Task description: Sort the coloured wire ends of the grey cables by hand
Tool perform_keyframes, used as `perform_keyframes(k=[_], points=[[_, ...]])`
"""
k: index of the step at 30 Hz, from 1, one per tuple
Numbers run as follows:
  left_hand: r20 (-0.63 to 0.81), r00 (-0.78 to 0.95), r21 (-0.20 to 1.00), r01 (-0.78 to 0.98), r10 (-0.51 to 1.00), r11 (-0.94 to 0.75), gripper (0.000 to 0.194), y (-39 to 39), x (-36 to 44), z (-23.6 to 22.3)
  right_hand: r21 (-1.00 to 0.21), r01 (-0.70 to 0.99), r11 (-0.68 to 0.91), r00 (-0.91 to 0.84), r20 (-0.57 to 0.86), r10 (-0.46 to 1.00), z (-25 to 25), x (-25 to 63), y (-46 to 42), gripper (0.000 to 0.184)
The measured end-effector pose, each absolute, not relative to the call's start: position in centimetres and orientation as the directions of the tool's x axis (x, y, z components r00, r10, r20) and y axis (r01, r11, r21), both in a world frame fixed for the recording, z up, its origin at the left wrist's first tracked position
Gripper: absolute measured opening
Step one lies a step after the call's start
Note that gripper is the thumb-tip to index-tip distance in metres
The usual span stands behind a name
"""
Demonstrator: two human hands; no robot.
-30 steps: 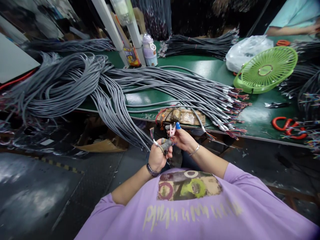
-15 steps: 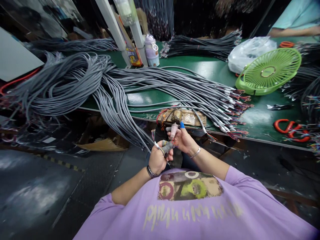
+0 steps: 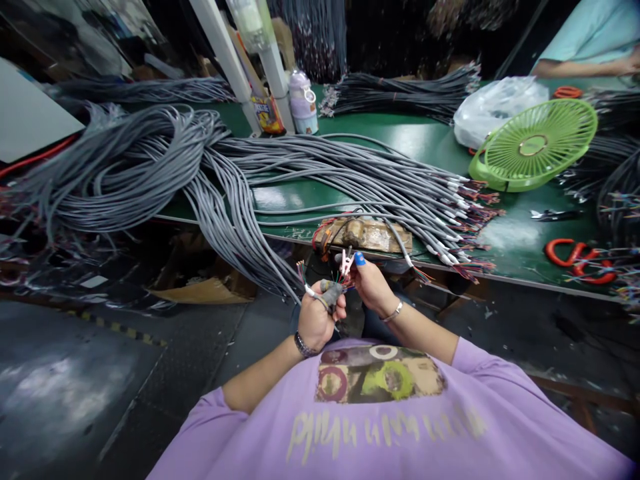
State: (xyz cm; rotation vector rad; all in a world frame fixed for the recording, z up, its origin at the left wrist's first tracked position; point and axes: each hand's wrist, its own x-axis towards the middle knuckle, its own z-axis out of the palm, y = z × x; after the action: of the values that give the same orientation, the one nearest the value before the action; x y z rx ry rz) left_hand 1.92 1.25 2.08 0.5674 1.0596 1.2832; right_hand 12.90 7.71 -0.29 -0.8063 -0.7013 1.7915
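My left hand [image 3: 316, 319] is closed round the end of a grey cable [image 3: 311, 291], whose thin coloured wires [image 3: 301, 269] fan out above my fist. My right hand [image 3: 367, 281] is closed beside it, pinching a small pink clip-like tool [image 3: 346, 262] at the cable's wires. Its thumb wears a blue finger cot [image 3: 359, 259]. Both hands are held together just below the front edge of the green table [image 3: 415, 140].
A big bundle of grey cables [image 3: 280, 167] lies across the table, stripped ends to the right. A brown taped block [image 3: 367, 233] sits at the table edge. A green fan [image 3: 537, 143], plastic bag [image 3: 495, 103], red scissors [image 3: 570, 252] and a bottle [image 3: 303, 100] are farther off. Another person's arm [image 3: 580, 67] is at the top right.
My right hand shifted slightly, and the pink tool stands up between its fingers again after being lowered half a second ago. My left hand keeps its hold on the cable.
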Motion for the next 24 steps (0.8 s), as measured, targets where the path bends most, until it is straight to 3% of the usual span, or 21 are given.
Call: perform_keyframes(k=[5,8,16,24], points=[[-0.314,-0.064,0.840,-0.483,0.947,0.245,0.024,1.6,2.1,1.8,-0.553,-0.624,-0.552,-0.438,-0.337,0.833,0.1,12.5,8.5,0.042],[-0.312,-0.059,0.842,-0.480,0.948,0.247,0.024,1.7,2.1,1.7,-0.477,-0.643,-0.600,-0.459,-0.387,0.800,0.0,12.3,8.9,0.040],[-0.314,-0.059,0.851,-0.461,0.948,0.253,0.025,1.7,2.2,1.5,-0.460,-0.688,-0.562,-0.416,-0.385,0.824,0.1,11.8,8.8,0.039],[-0.282,-0.064,0.868,-0.443,0.957,0.226,0.023,1.2,1.9,1.5,-0.480,-0.647,-0.592,-0.499,-0.321,0.805,0.1,12.8,7.9,0.053]])
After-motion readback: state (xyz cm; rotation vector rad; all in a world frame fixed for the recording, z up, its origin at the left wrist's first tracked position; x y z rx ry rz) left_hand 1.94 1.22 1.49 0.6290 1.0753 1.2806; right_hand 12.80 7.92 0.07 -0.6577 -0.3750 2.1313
